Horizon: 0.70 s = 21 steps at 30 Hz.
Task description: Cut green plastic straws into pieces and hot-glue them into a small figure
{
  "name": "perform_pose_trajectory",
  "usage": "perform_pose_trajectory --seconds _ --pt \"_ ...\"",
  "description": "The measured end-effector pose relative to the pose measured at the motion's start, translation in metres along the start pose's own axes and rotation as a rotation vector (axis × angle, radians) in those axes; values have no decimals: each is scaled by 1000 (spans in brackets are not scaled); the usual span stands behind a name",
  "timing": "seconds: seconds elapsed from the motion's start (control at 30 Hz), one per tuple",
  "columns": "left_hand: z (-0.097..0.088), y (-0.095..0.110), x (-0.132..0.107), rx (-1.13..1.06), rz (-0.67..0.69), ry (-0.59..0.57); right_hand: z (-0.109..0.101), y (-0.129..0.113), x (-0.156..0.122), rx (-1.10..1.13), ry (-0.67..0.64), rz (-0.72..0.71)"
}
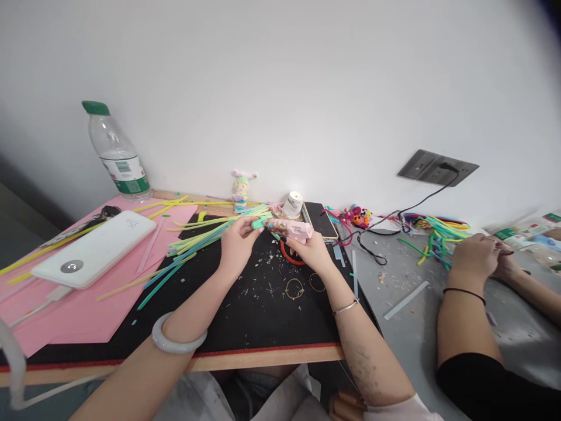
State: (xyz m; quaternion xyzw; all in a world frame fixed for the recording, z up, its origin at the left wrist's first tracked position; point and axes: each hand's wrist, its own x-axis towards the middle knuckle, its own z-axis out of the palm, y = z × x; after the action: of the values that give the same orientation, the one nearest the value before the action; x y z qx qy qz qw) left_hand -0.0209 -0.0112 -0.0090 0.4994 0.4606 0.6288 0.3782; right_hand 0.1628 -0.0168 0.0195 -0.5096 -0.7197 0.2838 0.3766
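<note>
My right hand [310,251] is closed around a pink glue gun [298,229], whose front end points left. Between the fingertips of my left hand [239,242] is a small bright green fuzzy piece [262,221], close to the front of the glue gun. Whether the two touch I cannot tell. A bundle of yellow, green and blue pipe cleaners [197,238] lies beside and behind my left hand. Under my hands is a black mat [254,316] with scraps on it. A red-orange ring [290,255] sits just below the glue gun.
Behind stand a small fuzzy doll [241,190], a white paper cup [293,204] and a phone [322,221]. At left are a power bank [96,248], pink paper [118,316] and a bottle [120,158]. Another person's hands [477,257] work at right, near a black cable [366,248].
</note>
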Motion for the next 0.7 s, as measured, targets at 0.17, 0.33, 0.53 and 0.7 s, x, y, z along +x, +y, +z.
perform_pose_trajectory --seconds 0.17,0.33,0.53,0.7 --pt "0 1 0 -1 -6 2 -1 -1 -1 -44 32 15" --pt "0 1 -1 19 -11 12 -1 0 0 -89 60 18" --pt "-1 2 0 59 -24 38 -3 2 1 -129 96 9" --pt "-2 1 0 127 23 37 -1 0 -1 -116 65 -17"
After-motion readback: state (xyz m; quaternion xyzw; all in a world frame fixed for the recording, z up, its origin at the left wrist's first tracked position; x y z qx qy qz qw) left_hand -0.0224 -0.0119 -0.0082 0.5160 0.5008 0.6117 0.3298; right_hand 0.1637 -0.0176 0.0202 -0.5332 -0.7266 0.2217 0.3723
